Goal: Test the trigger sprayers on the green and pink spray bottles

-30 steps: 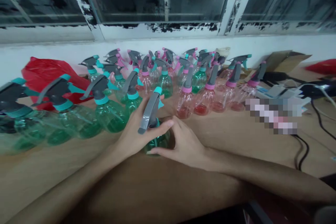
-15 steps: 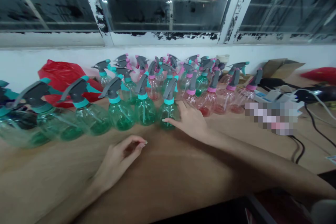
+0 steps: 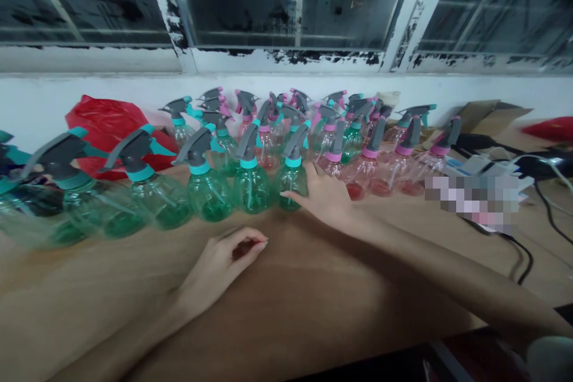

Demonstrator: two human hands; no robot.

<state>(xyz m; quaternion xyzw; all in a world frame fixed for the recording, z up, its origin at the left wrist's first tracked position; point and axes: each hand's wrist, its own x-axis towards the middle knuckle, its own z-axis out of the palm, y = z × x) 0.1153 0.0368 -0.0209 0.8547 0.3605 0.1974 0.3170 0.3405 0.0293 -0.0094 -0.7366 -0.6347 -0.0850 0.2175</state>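
Observation:
My right hand is closed around the right side of a green spray bottle, its thumb across the front and its other fingers partly hidden behind. This bottle stands upright on the table, with a turquoise collar and a grey trigger head. Just left of it is another green spray bottle, in a front row of several like it. Over the table in front of the row, my left hand has thumb and forefinger tips pressed together. Nothing shows in the loop between them. Pink spray bottles with pink collars continue the row to the right.
More spray bottles in green and pink crowd behind the front row. A red plastic bag lies at the back left. To the right are a white power strip, black cables and a brown cardboard piece.
The green bottle in my right hand has slid slightly back, closer in line with its neighbour. My left hand has moved right, still pinched. The view has shifted a little.

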